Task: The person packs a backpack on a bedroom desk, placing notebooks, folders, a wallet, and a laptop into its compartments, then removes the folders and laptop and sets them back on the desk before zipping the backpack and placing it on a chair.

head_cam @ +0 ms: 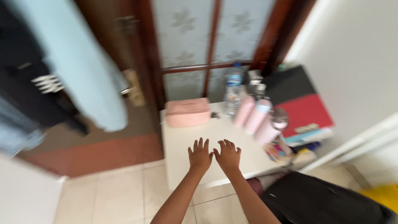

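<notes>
My left hand (pixel 199 155) and my right hand (pixel 227 155) are held side by side, palms down, fingers spread, above the front part of a small white table (pixel 182 143). Neither hand holds anything. A pink pouch (pixel 187 112) lies at the table's back left. A clear water bottle (pixel 233 89) stands at the back. Two pink tumblers (pixel 252 114) and a larger one with a shiny lid (pixel 271 126) lean together to the right of my hands. The picture is motion-blurred.
Clothes hang at the left, among them a pale blue garment (pixel 81 62). Behind the table is a wooden door with patterned glass (pixel 207 33). A black and red box (pixel 300 99) and books lie at the right. A black bag (pixel 319 201) sits on the tiled floor.
</notes>
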